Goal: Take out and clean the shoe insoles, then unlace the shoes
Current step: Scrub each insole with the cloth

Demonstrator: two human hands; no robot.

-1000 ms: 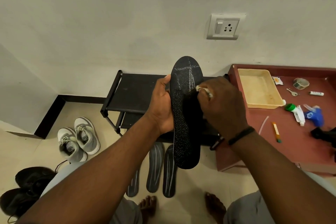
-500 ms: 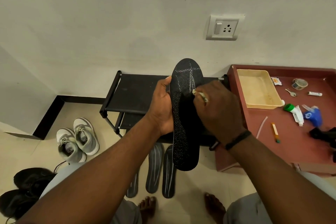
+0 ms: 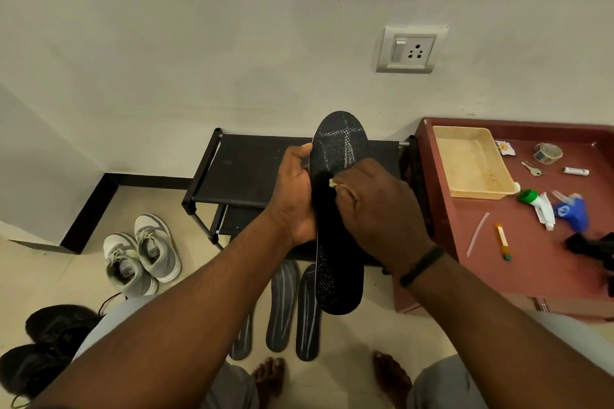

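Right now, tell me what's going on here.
A person is cleaning a shoe insole. The left hand holds the black insole upright by its edge, while the right hand rubs its upper part with a small pale thing pinched in the fingers; what it is cannot be told. Three more insoles lie on the floor below. A grey pair of shoes and a black pair sit to the left, the grey ones still laced.

Four insoles: one held (image 3: 339, 209), three on the floor at six o'clock (image 3: 282, 305). Two grey shoes (image 3: 143, 259), two black shoes (image 3: 40, 352) at eight o'clock.
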